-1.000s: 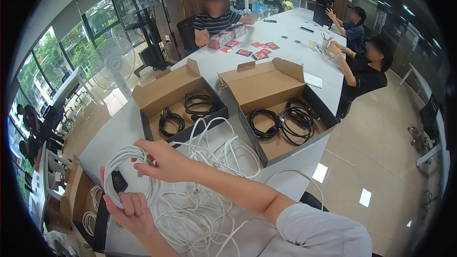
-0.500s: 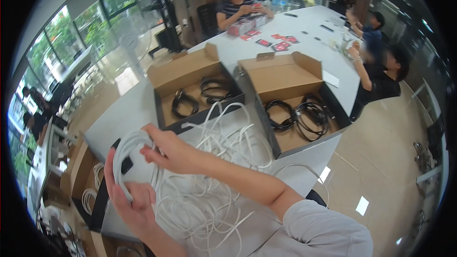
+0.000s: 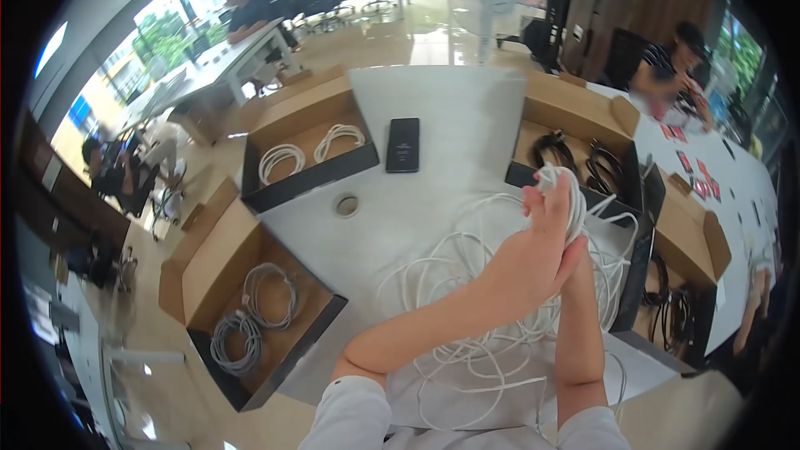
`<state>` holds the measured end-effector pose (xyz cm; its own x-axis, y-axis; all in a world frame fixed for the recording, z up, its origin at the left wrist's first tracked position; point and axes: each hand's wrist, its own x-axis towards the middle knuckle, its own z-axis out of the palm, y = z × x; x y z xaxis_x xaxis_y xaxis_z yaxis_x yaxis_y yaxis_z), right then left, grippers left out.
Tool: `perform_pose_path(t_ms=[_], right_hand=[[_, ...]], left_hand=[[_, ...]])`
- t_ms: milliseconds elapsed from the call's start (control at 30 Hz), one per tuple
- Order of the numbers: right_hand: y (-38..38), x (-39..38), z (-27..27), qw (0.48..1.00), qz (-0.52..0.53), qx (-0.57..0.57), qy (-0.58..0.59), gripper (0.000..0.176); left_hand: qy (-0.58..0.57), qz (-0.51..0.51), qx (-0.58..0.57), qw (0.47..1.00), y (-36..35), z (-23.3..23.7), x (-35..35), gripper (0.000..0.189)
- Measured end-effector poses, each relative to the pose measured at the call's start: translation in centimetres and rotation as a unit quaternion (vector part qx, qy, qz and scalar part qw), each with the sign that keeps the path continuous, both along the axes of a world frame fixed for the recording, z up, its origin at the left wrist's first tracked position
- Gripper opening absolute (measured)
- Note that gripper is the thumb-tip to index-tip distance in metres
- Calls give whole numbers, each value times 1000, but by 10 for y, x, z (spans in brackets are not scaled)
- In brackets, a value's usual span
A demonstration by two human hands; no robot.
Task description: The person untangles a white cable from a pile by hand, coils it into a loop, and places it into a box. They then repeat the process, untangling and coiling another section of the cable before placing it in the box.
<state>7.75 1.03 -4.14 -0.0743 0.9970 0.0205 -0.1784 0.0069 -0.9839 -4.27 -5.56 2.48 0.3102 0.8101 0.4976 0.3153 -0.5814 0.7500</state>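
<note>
Listing containers first: first box [image 3: 292,112], open cardboard at the far left of the desk [image 3: 442,108], held two white coils [image 3: 308,148]. Second box [image 3: 200,275], lower left beside the desk, held two greyish coils [image 3: 250,317]. Third box [image 3: 575,108], far right, held black cables [image 3: 575,154]. Fourth box [image 3: 692,233], nearer right, held further black leads [image 3: 671,308].

Left hand [image 3: 537,246] — grip clenched around a white cable bundle [image 3: 571,196], raised above the desk in front of the third box. Right hand [image 3: 577,262] — largely hidden behind the left, so its grip could not be told. Loose white cable [image 3: 454,279] lay tangled on the desk beneath both hands. A black phone [image 3: 402,144] lay between the first and third boxes. Red cards [image 3: 692,168] lay at the far right, their print too small to read.
</note>
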Motion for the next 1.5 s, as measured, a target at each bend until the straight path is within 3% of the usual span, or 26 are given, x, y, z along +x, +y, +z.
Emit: perform_pose_path(t_ms=[33,67,133,167,233,300,500,700,833,933,967,1000,1067,1167,1233,1367,1500], right_hand=[[-2,-1,5,1000,-13,7,-22,40],[-3,-3,12,987,-6,119,-112,39],[-10,-6,36,901,3,336,-275,39],[-21,-9,53,967,52,190,-159,40],[-33,-3,82,971,132,167,-109,40],[-48,-6,98,973,172,143,-64,40],[-42,-27,73,955,172,182,-158,34],[-41,-55,53,914,93,250,-304,32],[-38,-72,55,842,17,342,-417,36],[-22,-93,78,829,12,393,-398,38],[-18,-104,89,851,22,355,-387,40],[-10,-118,96,840,24,366,-400,40],[10,-150,111,818,26,392,-421,40],[63,-203,96,746,3,491,-450,39],[86,-246,86,754,18,453,-476,38],[134,-329,54,858,43,307,-409,36],[219,-391,-26,925,38,184,-329,36]], left_hand=[[-14,-5,8,1000,2,3,-6,69],[-27,-9,15,999,3,6,-11,67],[-60,-51,-41,996,0,32,-39,60],[-146,-80,-93,982,-2,41,-51,55],[-311,-138,-194,920,-4,54,-72,47],[-356,-155,-181,903,-1,48,-92,42],[-292,-45,-137,945,-22,11,-119,40],[-468,80,-240,847,-26,-56,-141,40],[-339,170,-110,919,-23,-126,-162,35],[-257,230,-67,936,-27,-162,-174,28],[-212,251,-59,943,-27,-174,-177,26],[-166,273,-53,946,-28,-181,-179,23],[-192,284,-95,935,-29,-174,-176,18],[-181,297,-101,932,-30,-174,-177,15],[-192,285,-120,931,-33,-170,-179,14],[-200,278,-116,932,-30,-173,-184,15],[-227,274,-92,930,-20,-182,-191,15]])
